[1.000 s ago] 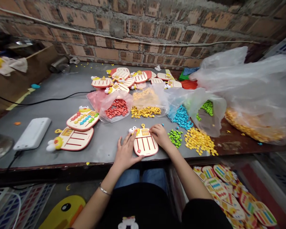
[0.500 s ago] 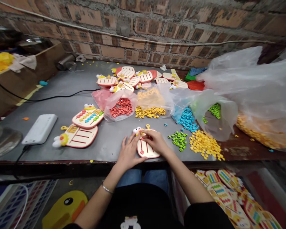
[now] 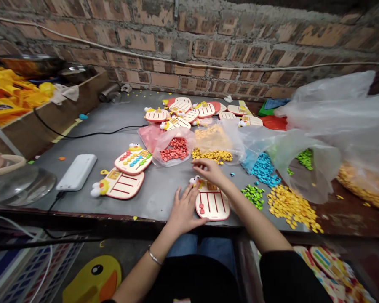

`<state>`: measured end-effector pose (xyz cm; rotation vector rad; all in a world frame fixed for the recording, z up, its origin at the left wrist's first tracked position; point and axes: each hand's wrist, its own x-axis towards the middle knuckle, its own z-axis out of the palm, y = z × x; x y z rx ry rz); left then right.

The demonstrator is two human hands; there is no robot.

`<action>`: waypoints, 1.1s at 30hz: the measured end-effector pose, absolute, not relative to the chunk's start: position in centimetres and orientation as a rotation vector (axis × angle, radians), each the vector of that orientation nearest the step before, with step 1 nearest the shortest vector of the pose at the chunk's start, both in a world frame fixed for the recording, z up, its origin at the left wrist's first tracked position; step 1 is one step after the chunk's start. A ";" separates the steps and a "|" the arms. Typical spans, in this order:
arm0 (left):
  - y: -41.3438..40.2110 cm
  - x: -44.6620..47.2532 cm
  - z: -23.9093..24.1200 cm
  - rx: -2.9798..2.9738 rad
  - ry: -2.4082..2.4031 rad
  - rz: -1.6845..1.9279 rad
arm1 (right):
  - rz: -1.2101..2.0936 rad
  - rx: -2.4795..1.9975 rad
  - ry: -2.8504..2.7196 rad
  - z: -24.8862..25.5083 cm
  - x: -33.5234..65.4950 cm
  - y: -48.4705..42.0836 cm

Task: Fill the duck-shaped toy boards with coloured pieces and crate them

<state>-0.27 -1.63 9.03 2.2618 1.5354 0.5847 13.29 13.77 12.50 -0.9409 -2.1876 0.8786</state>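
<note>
A cream, red-edged toy board [image 3: 219, 206] with a chick head lies at the table's front edge. Two small red pieces [image 3: 201, 208] sit at the near end of its leftmost slot. My left hand [image 3: 183, 210] rests along the board's left side, fingers spread towards the chick head and thumb at the near edge. My right hand [image 3: 211, 171] hovers beyond the board's far end with fingers apart; nothing shows between them. Ahead of it lie yellow pieces [image 3: 213, 155] spilling from a bag, and red pieces [image 3: 174, 149] in an open bag.
Blue pieces [image 3: 264, 170], green pieces [image 3: 252, 196] and yellow round pieces [image 3: 292, 206] lie to the right. At left are a filled board [image 3: 133, 159], a bare-slotted board [image 3: 123, 185] and a white power bank [image 3: 77, 172]. More boards [image 3: 180, 105] are piled behind the bags.
My right hand has lifted off the board and moved away towards the bags. Two red pieces now show in the slot, where one was visible. The view has swung left.
</note>
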 end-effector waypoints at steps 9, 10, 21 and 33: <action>-1.6 -0.3 8.7 2.292 1.545 0.570 | 0.463 -0.924 -2.535 11.0 4.2 21.8; -1.6 -0.3 8.7 2.292 1.542 0.566 | 0.488 -0.929 -2.493 11.0 4.6 21.9; -1.6 -0.2 8.9 2.280 1.537 0.611 | 1.112 -1.021 -1.693 10.5 18.7 13.7; -1.6 -0.1 8.9 2.297 1.560 0.592 | 0.724 -1.110 -1.946 9.3 22.7 9.3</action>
